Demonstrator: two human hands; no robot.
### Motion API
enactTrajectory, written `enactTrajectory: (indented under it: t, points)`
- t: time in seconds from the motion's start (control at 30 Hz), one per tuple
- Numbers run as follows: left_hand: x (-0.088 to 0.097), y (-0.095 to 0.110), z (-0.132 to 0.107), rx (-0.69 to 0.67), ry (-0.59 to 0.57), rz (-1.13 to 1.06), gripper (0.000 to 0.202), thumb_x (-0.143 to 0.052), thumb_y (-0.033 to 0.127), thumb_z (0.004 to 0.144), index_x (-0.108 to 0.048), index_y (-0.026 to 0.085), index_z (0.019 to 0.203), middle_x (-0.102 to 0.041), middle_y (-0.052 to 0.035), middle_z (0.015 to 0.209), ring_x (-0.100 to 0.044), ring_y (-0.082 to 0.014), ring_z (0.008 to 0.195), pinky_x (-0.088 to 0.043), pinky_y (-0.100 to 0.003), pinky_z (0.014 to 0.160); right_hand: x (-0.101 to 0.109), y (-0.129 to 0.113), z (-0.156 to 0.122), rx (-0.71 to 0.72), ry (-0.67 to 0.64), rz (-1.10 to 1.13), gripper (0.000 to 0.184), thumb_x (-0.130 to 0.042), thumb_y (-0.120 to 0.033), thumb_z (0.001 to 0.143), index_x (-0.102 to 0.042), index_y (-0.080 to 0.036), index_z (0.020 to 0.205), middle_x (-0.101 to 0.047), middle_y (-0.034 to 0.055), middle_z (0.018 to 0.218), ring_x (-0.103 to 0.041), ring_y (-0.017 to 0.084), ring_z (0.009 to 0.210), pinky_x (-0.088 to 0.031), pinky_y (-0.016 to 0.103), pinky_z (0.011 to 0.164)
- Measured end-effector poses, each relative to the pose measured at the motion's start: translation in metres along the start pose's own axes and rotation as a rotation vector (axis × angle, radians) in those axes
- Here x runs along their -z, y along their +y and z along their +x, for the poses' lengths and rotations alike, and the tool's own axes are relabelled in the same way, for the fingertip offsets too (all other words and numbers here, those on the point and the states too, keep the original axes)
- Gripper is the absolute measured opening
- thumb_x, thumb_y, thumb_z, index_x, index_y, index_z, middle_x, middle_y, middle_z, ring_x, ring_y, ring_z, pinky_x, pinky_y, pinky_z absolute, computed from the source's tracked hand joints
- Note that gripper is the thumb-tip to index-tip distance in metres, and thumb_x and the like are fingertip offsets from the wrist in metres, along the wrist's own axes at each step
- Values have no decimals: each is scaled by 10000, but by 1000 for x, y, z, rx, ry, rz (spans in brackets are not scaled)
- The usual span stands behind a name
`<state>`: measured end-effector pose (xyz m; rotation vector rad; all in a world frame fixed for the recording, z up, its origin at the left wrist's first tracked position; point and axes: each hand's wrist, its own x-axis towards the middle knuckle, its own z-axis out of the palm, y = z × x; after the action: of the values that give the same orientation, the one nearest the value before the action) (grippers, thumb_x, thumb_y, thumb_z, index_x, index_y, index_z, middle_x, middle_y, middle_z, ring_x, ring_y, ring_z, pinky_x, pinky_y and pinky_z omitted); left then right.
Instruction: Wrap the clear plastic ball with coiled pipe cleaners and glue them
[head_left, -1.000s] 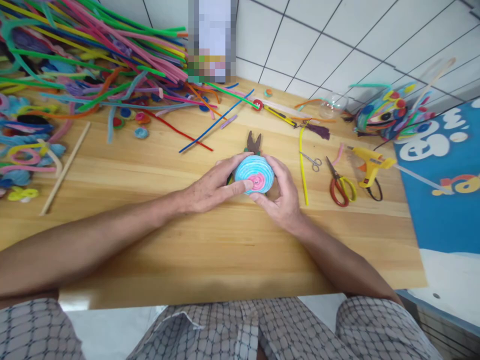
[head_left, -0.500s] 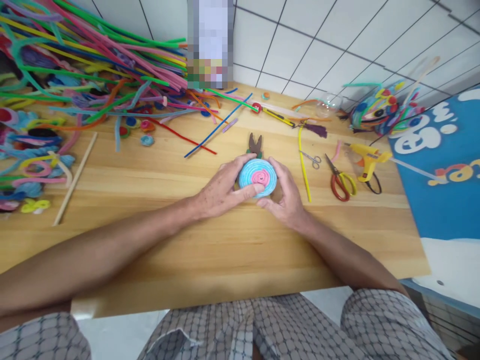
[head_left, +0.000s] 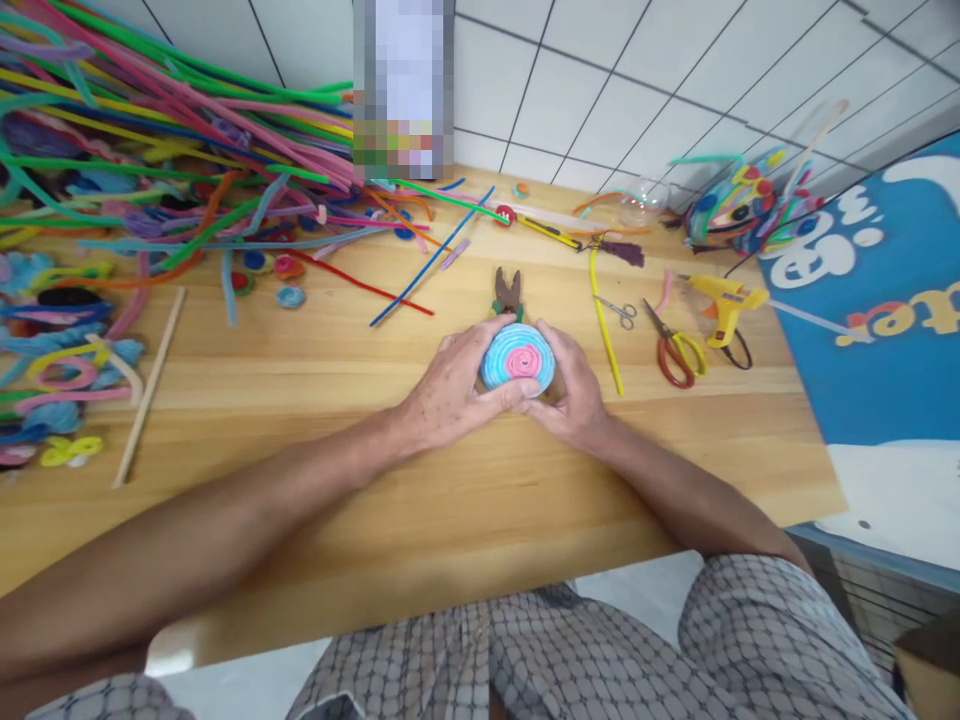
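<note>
The blue-and-pink coil (head_left: 517,362), apparently wound from fuzzy pipe cleaner, sits between both hands at the middle of the wooden surface (head_left: 480,500), pink spiral facing up. The left hand (head_left: 454,390) has its grip closed on the coil's edge from 9 o'clock, thumb laid over the 6 o'clock rim; the right hand (head_left: 574,385) cups it from 3 o'clock, its grip curved in along that edge. The fingers beneath are hidden, and whether the coil touches the surface cannot be told. The coil and left hand cover the handles of the pliers (head_left: 508,290), whose parted jaws show just beyond at 12 o'clock.

One second ago the left thumb overlapped the pink centre; now it lies lower and the whole spiral shows.

Outward from the coil, a yellow pipe cleaner (head_left: 604,325) and small metal scissors (head_left: 616,310) lie near 2 o'clock, red-and-yellow scissors (head_left: 670,337) at 3 and a yellow glue gun (head_left: 721,297) farther out. A yellow cutter knife (head_left: 551,233) lies between 12 and 1. Blue (head_left: 433,257) and red (head_left: 367,281) pipe cleaners cross around 10, before a tangled pipe-cleaner heap (head_left: 247,125) cut off by the picture's edge. A pixelated block (head_left: 405,80) at 11 is unreadable.
</note>
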<state>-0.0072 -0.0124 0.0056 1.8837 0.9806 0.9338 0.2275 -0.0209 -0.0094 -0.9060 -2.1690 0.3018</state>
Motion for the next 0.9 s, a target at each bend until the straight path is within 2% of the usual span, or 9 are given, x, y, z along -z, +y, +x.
enactTrajectory:
  t: [0.23, 0.47, 0.67, 0.8, 0.9]
  points:
    - [2, -5, -1, -113, 25, 34, 762, -674, 660, 980, -516, 179, 1549, -652, -168, 1528, -634, -333, 1407, -471, -507, 1237, -2, 3, -3, -27, -58, -46, 1077, -792, -613, 911, -193, -294, 1747, -545, 189, 1626, -571, 411, 1464, -516, 667, 1194]
    - [2, -13, -3, -143, -28, 22, 798, -615, 678, 1006, -465, 167, 1600, -605, -193, 1564, -612, -359, 1410, -450, -544, 1242, -8, -1, -1, 52, 16, -36, 1020, -760, -524, 967, -150, -319, 1757, -533, 172, 1640, -567, 395, 1470, -535, 641, 1194]
    - [4, -24, 2, -181, 21, 128, 899, -658, 756, 948, -456, 183, 1611, -618, -210, 1535, -617, -384, 1391, -460, -590, 1204, -8, -2, 4, 94, 83, -99, 933, -700, -439, 1005, -154, -303, 1749, -566, 184, 1591, -586, 388, 1441, -556, 638, 1158]
    - [3, -26, 4, -298, 105, 177, 943, -757, 745, 886, -459, 195, 1592, -590, -216, 1546, -585, -375, 1426, -478, -571, 1204, -6, 1, 6, 64, 104, -129, 946, -710, -498, 979, -166, -276, 1721, -567, 207, 1580, -588, 411, 1431, -544, 673, 1150]
    - [1, -23, 4, -312, 119, 147, 933, -813, 679, 873, -455, 193, 1583, -589, -214, 1540, -588, -361, 1425, -489, -552, 1210, -5, 1, 5, 8, 87, -134, 937, -721, -559, 955, -220, -267, 1692, -567, 215, 1577, -580, 424, 1437, -526, 692, 1163]
